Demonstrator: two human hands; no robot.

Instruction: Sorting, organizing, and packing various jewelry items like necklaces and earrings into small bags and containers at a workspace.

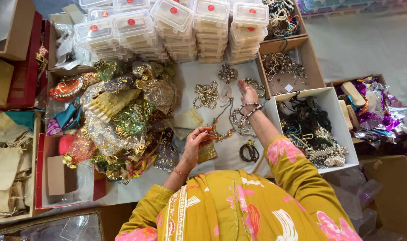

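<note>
Necklace: a beaded necklace with red and green beads lies on the pale work surface between both hands, one end lifted.
Left hand: the left hand pinches that end between thumb and fingertips, other fingers curled.
Right hand: the right hand reaches forward, fingers loosely spread over bead strands; whether it grips anything, I cannot tell.
Near the hands: a pearl cluster and a dark bangle bundle.
Left side: a heap of shiny organza pouches.
Right side: a white box of jewellery.
Far edge: stacked clear plastic boxes.
</note>
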